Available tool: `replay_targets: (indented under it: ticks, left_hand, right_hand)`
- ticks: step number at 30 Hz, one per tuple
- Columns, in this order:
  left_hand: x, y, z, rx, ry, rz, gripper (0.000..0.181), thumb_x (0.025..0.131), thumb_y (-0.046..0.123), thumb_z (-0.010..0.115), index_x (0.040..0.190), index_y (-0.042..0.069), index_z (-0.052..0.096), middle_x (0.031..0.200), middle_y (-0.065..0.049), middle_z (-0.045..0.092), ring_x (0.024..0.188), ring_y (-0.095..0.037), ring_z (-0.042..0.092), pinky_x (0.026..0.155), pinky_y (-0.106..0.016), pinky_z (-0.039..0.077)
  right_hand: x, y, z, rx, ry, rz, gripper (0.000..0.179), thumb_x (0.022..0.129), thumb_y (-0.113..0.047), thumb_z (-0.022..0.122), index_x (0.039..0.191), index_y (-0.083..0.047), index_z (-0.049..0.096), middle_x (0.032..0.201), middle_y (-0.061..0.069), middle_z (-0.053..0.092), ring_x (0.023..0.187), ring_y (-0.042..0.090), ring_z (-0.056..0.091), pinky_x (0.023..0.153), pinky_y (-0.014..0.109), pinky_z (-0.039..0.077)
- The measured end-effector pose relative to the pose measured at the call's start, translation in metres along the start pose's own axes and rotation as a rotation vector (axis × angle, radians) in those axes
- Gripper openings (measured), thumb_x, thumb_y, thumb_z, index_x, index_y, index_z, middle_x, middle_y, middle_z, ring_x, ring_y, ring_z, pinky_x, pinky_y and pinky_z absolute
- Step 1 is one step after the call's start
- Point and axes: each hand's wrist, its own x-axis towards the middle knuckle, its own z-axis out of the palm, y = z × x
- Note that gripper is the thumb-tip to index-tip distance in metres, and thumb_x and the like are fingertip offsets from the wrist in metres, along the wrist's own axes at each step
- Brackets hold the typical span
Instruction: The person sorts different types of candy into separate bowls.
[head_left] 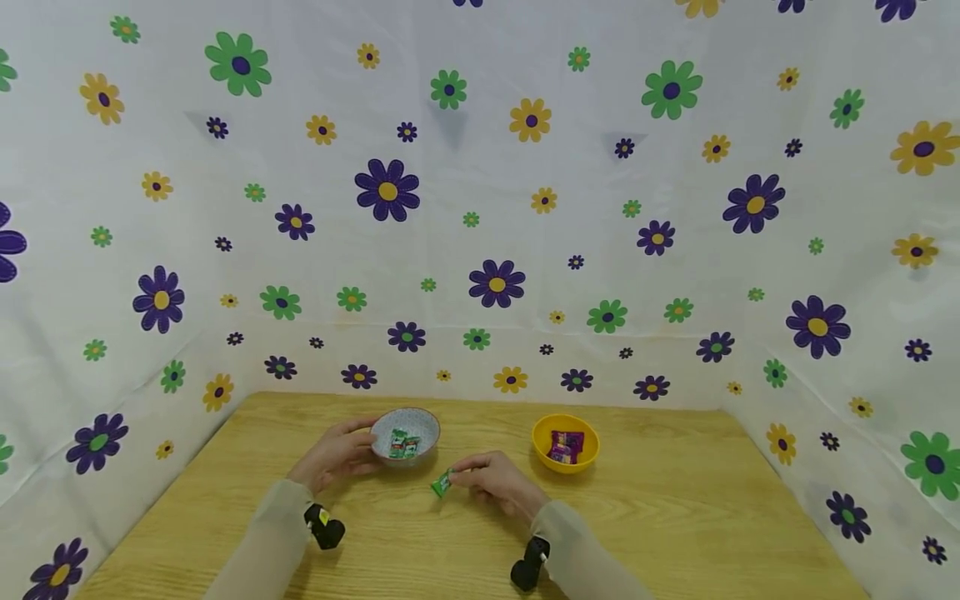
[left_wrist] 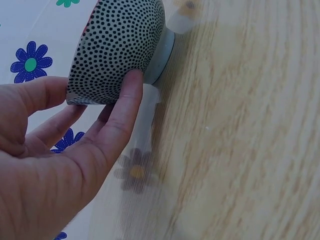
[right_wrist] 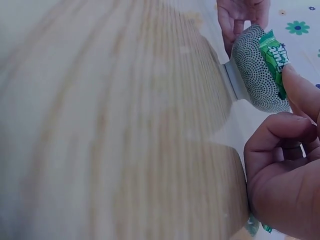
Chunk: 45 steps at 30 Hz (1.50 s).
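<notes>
A dotted bowl with a reddish rim (head_left: pixel 380 442) stands on the table and holds green-wrapped candies (head_left: pixel 403 445). My left hand (head_left: pixel 343 452) holds its left side, the fingers spread against the rim and outer wall, as the left wrist view also shows on the dotted bowl (left_wrist: pixel 115 50). Just right of and nearer than this bowl, my right hand (head_left: pixel 497 482) pinches a green-wrapped candy (head_left: pixel 442 483) between thumb and fingers, above the table. Lettering is visible on the candy's wrapper (right_wrist: pixel 275 57) in the right wrist view, though its far end is covered by the thumb.
A yellow bowl (head_left: pixel 566 468) with purple-wrapped candies (head_left: pixel 566 447) stands right of my right hand. The wooden table (head_left: pixel 675 517) is bounded at the back and sides by a white flowered cloth (head_left: pixel 465 250). A small wrist camera (head_left: pixel 324 527) sits on each sleeve.
</notes>
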Motion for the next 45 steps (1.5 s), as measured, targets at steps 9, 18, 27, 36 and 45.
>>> replay_targets:
  ticks: [9,18,27,36,45]
  left_hand:
    - [0.002,-0.004,-0.002,-0.017,-0.008,0.011,0.053,0.101,0.011,0.051,0.151,0.002,0.033,0.139,-0.028,0.046,0.106,-0.026,0.063,0.093,-0.047,0.054]
    - [0.001,-0.002,-0.002,0.003,-0.011,0.012,0.052,0.102,0.012,0.049,0.151,0.003,0.033,0.14,-0.028,0.047,0.108,-0.026,0.064,0.095,-0.048,0.053]
    - [-0.001,-0.001,0.0,0.007,-0.02,0.009,0.054,0.103,0.012,0.047,0.152,0.001,0.029,0.143,-0.03,0.042,0.111,-0.029,0.062,0.095,-0.048,0.053]
    - [-0.002,-0.001,0.0,0.012,-0.01,0.013,0.053,0.102,0.011,0.048,0.151,0.002,0.031,0.135,-0.027,0.051,0.102,-0.022,0.066,0.094,-0.047,0.053]
    - [0.0,-0.002,-0.001,-0.015,-0.034,0.007,0.055,0.102,0.011,0.048,0.152,0.002,0.028,0.132,-0.024,0.053,0.105,-0.025,0.065,0.098,-0.049,0.051]
  right_hand:
    - [0.008,-0.003,0.01,0.08,0.048,-0.088,0.026,0.089,-0.019,0.073,0.109,-0.003,0.074,0.07,-0.005,0.054,0.052,0.009,0.034,0.048,0.022,0.029]
    - [0.02,-0.014,0.023,0.229,0.143,-0.155,0.026,0.089,-0.018,0.073,0.112,-0.005,0.073,0.066,-0.006,0.048,0.045,0.007,0.027,0.044,0.022,0.025]
    - [0.033,-0.017,0.042,0.165,0.179,-0.217,0.028,0.089,-0.017,0.072,0.113,-0.002,0.072,0.065,-0.006,0.048,0.05,0.008,0.033,0.048,0.024,0.031]
    - [0.037,-0.015,0.057,0.075,0.201,-0.253,0.022,0.087,-0.01,0.073,0.107,-0.001,0.075,0.063,-0.008,0.047,0.052,0.006,0.035,0.046,0.019,0.03]
    - [0.03,-0.014,0.046,0.019,0.138,-0.242,0.028,0.088,-0.017,0.073,0.111,-0.001,0.073,0.065,-0.005,0.05,0.056,0.009,0.038,0.051,0.022,0.034]
